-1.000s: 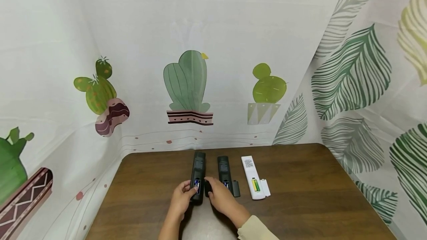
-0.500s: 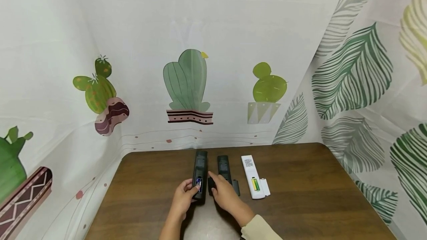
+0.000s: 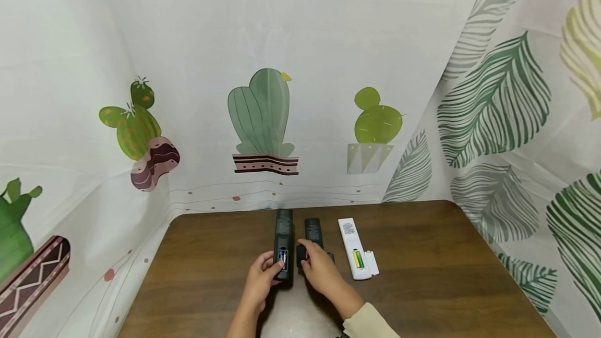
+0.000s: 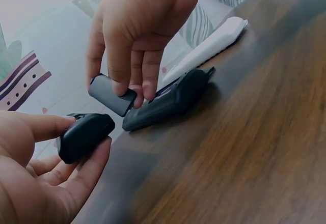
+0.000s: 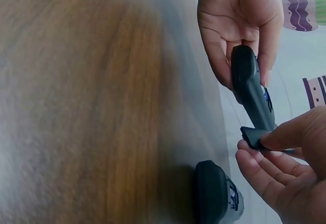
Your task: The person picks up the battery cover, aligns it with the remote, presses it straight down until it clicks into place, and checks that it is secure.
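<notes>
My left hand (image 3: 260,278) grips a black remote control (image 3: 284,228), back side up, its thumb near the uncovered battery slot (image 3: 283,256). Blue batteries show inside that slot. Just right of it, my right hand (image 3: 324,273) pinches a black battery cover (image 3: 300,256) between thumb and fingers. In the left wrist view, the cover (image 4: 109,96) is held apart from the gripped remote (image 4: 84,137). The right wrist view shows the remote (image 5: 249,81) lifted off the table, tilted. A second black remote (image 3: 313,228) lies partly hidden behind my right hand.
A white remote (image 3: 348,239) lies to the right, with green-yellow batteries (image 3: 359,258) exposed and its white cover (image 3: 372,263) alongside. Another dark cover (image 3: 331,257) peeks out beside my right hand. The brown wooden table (image 3: 422,275) meets a patterned cloth (image 3: 319,67) behind.
The gripped remote and left hand have shifted slightly right and away from me. My right hand has moved a little right with the black cover, covering more of the second remote.
</notes>
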Available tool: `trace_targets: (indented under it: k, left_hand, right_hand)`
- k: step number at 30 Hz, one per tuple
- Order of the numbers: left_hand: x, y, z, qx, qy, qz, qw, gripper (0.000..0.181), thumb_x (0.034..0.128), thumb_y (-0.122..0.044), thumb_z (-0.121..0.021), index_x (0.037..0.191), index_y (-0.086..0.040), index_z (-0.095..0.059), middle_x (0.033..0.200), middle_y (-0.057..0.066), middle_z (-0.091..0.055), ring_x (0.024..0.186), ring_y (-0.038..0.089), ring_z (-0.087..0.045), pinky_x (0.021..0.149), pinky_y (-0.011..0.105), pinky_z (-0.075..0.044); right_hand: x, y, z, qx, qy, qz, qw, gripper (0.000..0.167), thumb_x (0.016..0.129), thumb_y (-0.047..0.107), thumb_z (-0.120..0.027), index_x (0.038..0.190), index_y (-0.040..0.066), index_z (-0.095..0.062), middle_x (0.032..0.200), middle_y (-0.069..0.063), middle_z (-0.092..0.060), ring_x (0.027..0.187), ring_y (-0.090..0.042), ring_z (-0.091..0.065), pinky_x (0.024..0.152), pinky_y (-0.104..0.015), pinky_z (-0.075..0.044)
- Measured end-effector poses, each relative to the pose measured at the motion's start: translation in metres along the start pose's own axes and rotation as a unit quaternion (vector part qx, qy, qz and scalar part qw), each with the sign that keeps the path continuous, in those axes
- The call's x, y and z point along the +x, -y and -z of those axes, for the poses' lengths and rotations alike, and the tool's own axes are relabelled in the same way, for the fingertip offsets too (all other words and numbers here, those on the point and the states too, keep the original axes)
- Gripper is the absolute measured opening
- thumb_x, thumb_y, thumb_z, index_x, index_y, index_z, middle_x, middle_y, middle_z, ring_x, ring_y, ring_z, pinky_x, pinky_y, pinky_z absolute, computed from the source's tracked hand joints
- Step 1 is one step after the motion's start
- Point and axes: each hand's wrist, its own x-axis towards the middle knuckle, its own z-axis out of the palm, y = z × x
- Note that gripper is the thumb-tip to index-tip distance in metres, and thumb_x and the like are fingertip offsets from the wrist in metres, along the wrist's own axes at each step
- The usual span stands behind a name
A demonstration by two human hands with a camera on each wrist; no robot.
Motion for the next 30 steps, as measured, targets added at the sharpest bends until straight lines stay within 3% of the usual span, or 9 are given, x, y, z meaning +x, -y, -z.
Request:
trace_targets:
  k: [15,30]
  left_hand:
    - [-0.003,0.001,-0.011,-0.051,-0.001,0.008,0.9987,0.052,0.0955,-0.015,-0.068,0.139,0.005,-0.046,0.112,0.007,-0.067,0.087,0.012,-0.066,0.074,0.032,-0.057]
    - [-0.003,-0.001,-0.014,-0.075,0.038,-0.001,0.9965,0.053,0.0956,-0.013,-0.067,0.139,0.006,-0.043,0.128,0.016,-0.067,0.091,0.014,-0.069,0.076,0.034,-0.058]
  right_hand:
    - [-0.004,-0.011,0.009,0.019,-0.059,-0.001,0.9981,0.050,0.090,-0.002,-0.067,0.138,0.003,-0.054,0.093,-0.004,-0.059,0.077,-0.005,-0.055,0.067,-0.022,-0.049]
    - [-0.005,-0.013,0.014,0.030,-0.072,-0.014,0.9968,0.049,0.091,0.000,-0.068,0.138,0.007,-0.055,0.093,-0.002,-0.058,0.078,-0.005,-0.055,0.069,-0.021,-0.050]
